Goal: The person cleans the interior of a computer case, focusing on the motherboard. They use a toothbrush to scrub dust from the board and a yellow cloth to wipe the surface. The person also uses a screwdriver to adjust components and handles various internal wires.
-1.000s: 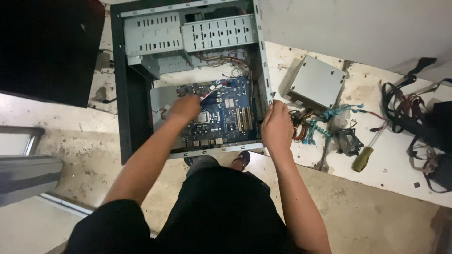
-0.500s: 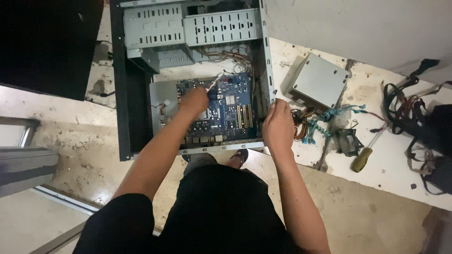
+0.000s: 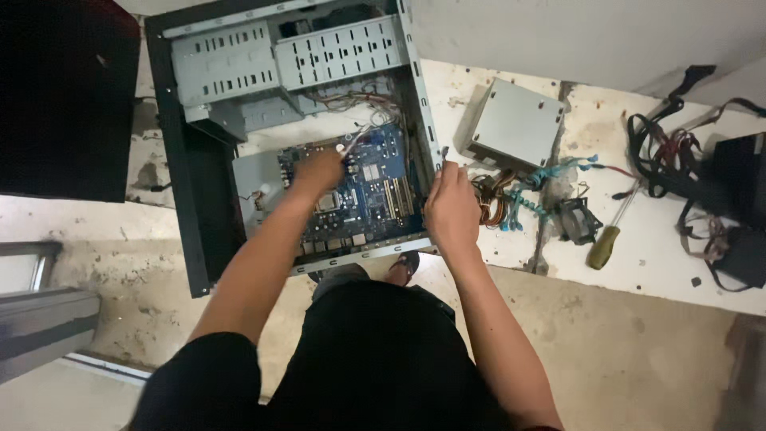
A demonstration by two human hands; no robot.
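A: What do we have under our hands?

B: An open computer case [image 3: 209, 199] lies flat on the floor, with the blue motherboard [image 3: 375, 191] in its lower half. Our left hand [image 3: 317, 172] rests over the board's upper left part, fingers curled round a thin tool [image 3: 353, 140] whose pale tip points up and to the right, towards the loose wires [image 3: 351, 102].

A: And the right one?

B: Our right hand [image 3: 451, 209] sits on the case's right wall, just beside the board's edge. It looks closed over the rim, though we cannot tell whether it truly grips it.

A: Anything outside the case?

B: A grey power supply box [image 3: 515, 124] lies to the right, with coloured cables [image 3: 519, 195] trailing from it. Further right we see a small black fan [image 3: 576, 219] and a screwdriver [image 3: 608, 239] with a yellow-green handle.
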